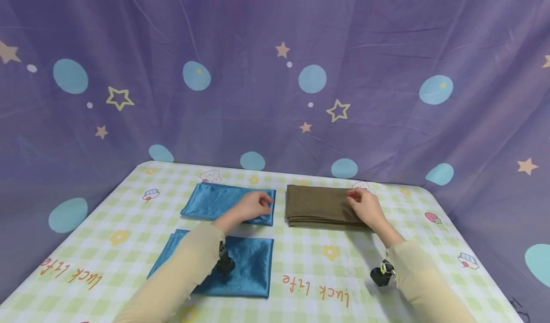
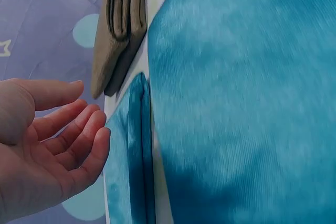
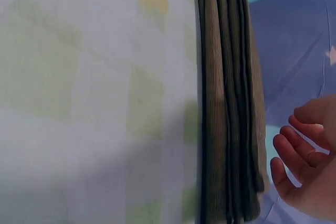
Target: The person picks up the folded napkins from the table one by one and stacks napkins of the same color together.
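My left hand (image 1: 254,205) hovers over the right part of a folded shiny blue cloth (image 1: 216,201), its fingers loosely bent and holding nothing. Over the right end of a folded brown cloth (image 1: 318,203) is my right hand (image 1: 367,208), also empty with relaxed fingers. Several stacked layers show along the near edge of the brown cloth (image 3: 226,98) in the right wrist view. A second folded blue cloth (image 1: 251,265) lies nearer to me, partly hidden under my left forearm; in the left wrist view this blue cloth (image 2: 247,98) fills the right side.
A table with a green-and-white checked cover (image 1: 318,285) carries all three folded cloths. Behind it hangs a purple curtain (image 1: 258,36) with stars and blue ovals. A small dark wrist camera (image 1: 380,275) sticks out below my right sleeve.
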`<action>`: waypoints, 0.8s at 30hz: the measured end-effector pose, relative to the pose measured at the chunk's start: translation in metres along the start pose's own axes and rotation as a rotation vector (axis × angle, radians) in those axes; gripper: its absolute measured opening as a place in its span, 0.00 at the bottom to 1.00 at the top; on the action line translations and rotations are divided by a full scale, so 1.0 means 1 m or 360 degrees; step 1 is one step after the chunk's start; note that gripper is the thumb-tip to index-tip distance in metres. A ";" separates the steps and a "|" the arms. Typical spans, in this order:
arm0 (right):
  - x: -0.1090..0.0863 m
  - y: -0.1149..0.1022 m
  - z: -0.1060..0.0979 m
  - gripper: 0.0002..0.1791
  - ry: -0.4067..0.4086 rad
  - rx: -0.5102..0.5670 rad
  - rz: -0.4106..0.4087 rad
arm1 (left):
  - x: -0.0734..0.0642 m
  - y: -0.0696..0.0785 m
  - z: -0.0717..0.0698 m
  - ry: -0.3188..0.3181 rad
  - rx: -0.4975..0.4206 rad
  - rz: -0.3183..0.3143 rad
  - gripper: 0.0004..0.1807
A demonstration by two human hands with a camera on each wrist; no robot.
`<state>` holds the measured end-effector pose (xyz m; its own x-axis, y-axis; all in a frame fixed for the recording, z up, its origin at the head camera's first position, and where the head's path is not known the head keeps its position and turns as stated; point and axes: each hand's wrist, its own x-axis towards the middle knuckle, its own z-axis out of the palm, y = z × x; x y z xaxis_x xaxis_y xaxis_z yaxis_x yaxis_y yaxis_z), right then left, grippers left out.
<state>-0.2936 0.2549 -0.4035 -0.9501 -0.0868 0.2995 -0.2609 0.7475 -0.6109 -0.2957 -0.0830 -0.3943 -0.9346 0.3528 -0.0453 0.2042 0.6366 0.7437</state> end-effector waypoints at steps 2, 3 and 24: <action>0.000 -0.004 0.005 0.11 -0.0039 0.0001 -0.0018 | -0.003 -0.004 -0.005 -0.0009 0.0022 -0.0002 0.14; 0.000 -0.006 0.007 0.11 -0.0056 -0.0004 -0.0029 | -0.005 -0.006 -0.008 -0.0016 0.0035 0.0001 0.14; -0.013 -0.054 0.039 0.07 -0.0374 0.0009 -0.0214 | -0.048 -0.035 -0.039 -0.0107 0.0278 0.0176 0.08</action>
<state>-0.2735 0.1902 -0.4028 -0.9204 -0.3360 0.2000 -0.3875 0.7153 -0.5816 -0.2690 -0.1491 -0.3927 -0.8836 0.4679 -0.0186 0.3570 0.6988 0.6198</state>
